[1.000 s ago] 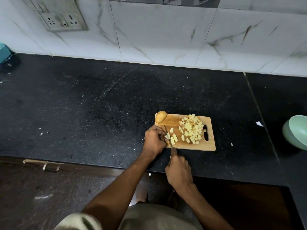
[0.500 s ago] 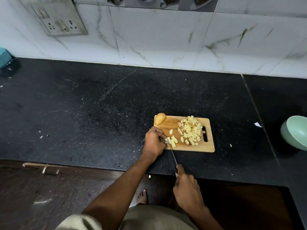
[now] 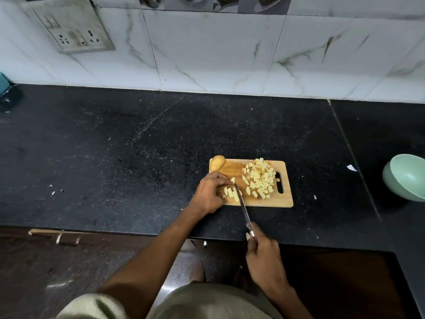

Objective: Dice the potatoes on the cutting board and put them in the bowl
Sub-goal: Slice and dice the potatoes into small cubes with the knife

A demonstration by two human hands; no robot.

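Dicing potato on the cutting board (image 3: 264, 202)

Head view: left hand (image 3: 210, 192) curls its grip over potato strips (image 3: 230, 193); right hand (image 3: 264, 256) grips the knife (image 3: 242, 204). Diced pile (image 3: 259, 178) mid-board; bowl (image 3: 406, 177) well apart, right on the bench (image 3: 115, 157).

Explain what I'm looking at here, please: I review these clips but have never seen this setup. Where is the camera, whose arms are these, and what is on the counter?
There is no machine: a person wears a wide-angle camera on the head, looking down at their own hands. On the black counter lies a wooden cutting board. It carries a pile of diced potato, a few strips being cut and an uncut potato piece at its far left corner. The left hand steadies the strips. The right hand grips a knife whose blade reaches into them. A green bowl waits at the right edge; what it holds cannot be seen.
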